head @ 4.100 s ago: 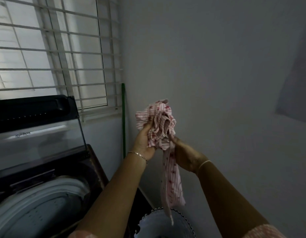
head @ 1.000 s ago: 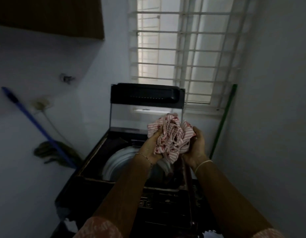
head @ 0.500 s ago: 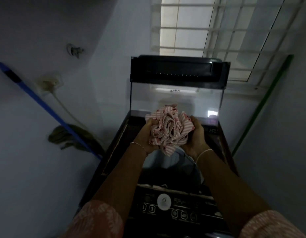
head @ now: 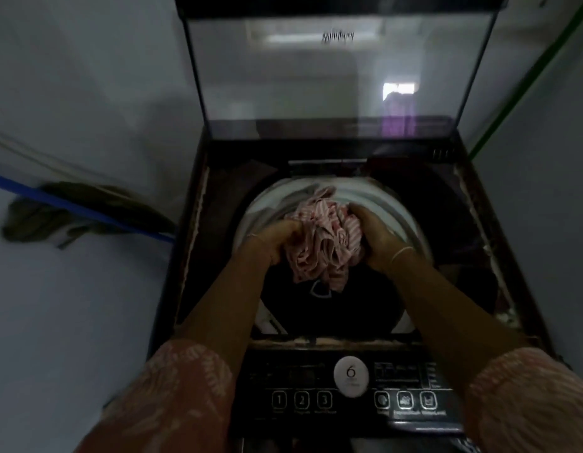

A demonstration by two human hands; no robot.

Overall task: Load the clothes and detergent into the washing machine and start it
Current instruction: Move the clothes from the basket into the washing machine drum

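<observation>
Dim corner, washing machine (head: 349,397) open; my left hand (head: 280,238) and right hand (head: 375,237) clutch the striped garment (head: 319,246) above the drum (head: 386,199), toward its far rim; looks soft, light, so grab anywhere.

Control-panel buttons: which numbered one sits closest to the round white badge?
Button 3, rightmost of the numbered three, just below-left of the badge; button 1 and button 2 lie farther left.
</observation>
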